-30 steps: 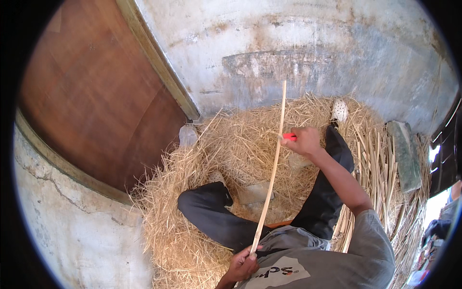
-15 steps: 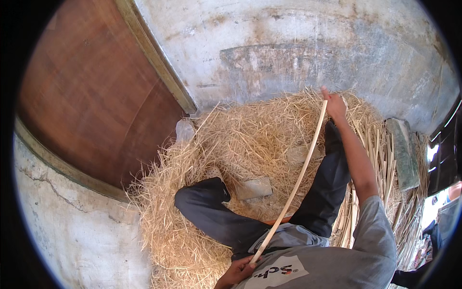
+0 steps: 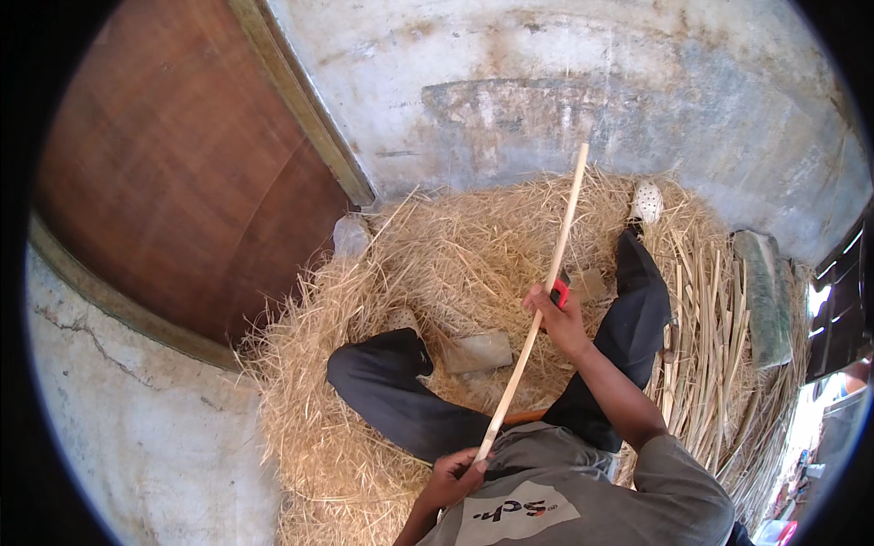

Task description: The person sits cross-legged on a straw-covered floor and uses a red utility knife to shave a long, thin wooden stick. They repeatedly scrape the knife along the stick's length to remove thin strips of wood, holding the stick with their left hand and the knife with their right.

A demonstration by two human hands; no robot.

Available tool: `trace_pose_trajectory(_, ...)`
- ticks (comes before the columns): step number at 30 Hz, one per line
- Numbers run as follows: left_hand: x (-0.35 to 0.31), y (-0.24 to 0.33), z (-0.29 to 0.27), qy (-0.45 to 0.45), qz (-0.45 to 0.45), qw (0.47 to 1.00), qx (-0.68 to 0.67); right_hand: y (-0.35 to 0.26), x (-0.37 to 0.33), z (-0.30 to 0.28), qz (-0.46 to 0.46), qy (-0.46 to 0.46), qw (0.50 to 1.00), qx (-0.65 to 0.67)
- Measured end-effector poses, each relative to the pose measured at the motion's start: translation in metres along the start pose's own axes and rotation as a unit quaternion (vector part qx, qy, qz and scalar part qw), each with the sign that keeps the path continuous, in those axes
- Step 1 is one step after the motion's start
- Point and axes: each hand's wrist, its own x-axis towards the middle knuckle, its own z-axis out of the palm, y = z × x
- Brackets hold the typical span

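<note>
A long pale strip (image 3: 569, 214), likely split bamboo or wood, slants from my waist up toward the wall. Its near end sits in my left hand (image 3: 451, 478), whose fingers are closed round it at my shirt front. About halfway along the strip, my right hand (image 3: 563, 320) is closed on a small red and dark tool (image 3: 560, 289), its fingers against the strip. The tool's kind is mostly hidden by the hand.
Shavings (image 3: 473, 227) pile thickly between and around my legs. A stone block (image 3: 478, 353) lies between my knees. Many long strips (image 3: 706, 318) lie at the right, by a greenish slab (image 3: 763, 296). A brown door panel (image 3: 200, 173) and a stained wall (image 3: 546, 82) stand beyond.
My right hand has come back from the strip's far end to its middle, and the red tool now shows. The strip's far end has swung slightly left; my left hand stays at its near end.
</note>
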Motion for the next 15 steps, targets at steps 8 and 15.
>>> trace_pose_trajectory(8,0.036,0.040,0.014,-0.070,0.032,0.993,-0.087,-0.017,-0.016,0.031,-0.019,-0.056,0.996,-0.070)
trace_pose_trajectory(15,0.052,0.057,0.007,0.028,0.069,0.993,-0.094,-0.022,-0.055,0.012,-0.239,-0.116,0.878,-0.399)
